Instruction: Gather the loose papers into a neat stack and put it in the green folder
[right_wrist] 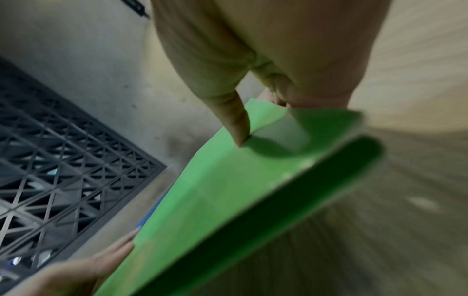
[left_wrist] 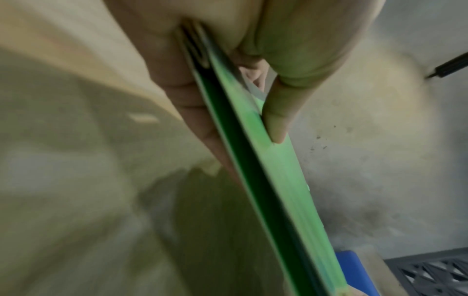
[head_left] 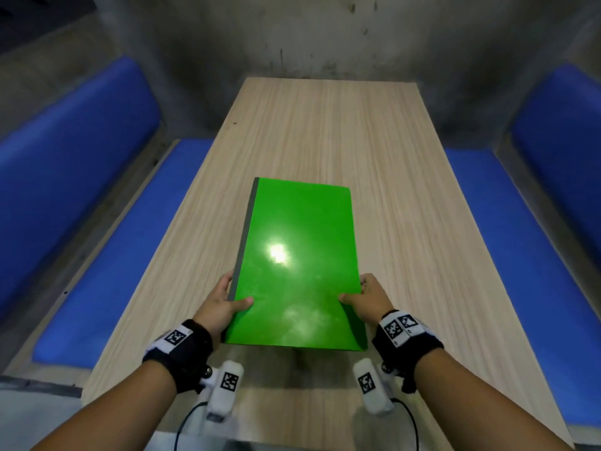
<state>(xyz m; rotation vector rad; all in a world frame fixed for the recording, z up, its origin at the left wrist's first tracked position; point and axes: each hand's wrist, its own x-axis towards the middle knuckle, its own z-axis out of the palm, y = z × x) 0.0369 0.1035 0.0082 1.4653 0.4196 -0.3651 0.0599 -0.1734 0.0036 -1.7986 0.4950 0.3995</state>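
The left hand pinches the green folder at its near left corner. Its thumb lies flat on top and its fingers are curled underneath. The right hand pinches the near right corner the same way, thumb on the cover, fingers below.

There is one folder, and it is shut. It has a grey strip along its left edge. In the left wrist view a thin pale layer shows between the two green covers, but it is too blurry to tell if that is paper.

The near edge of the folder is lifted off the wooden table. The table top is bare wood on all sides of the folder. Two blue benches run along the table, one on each side.
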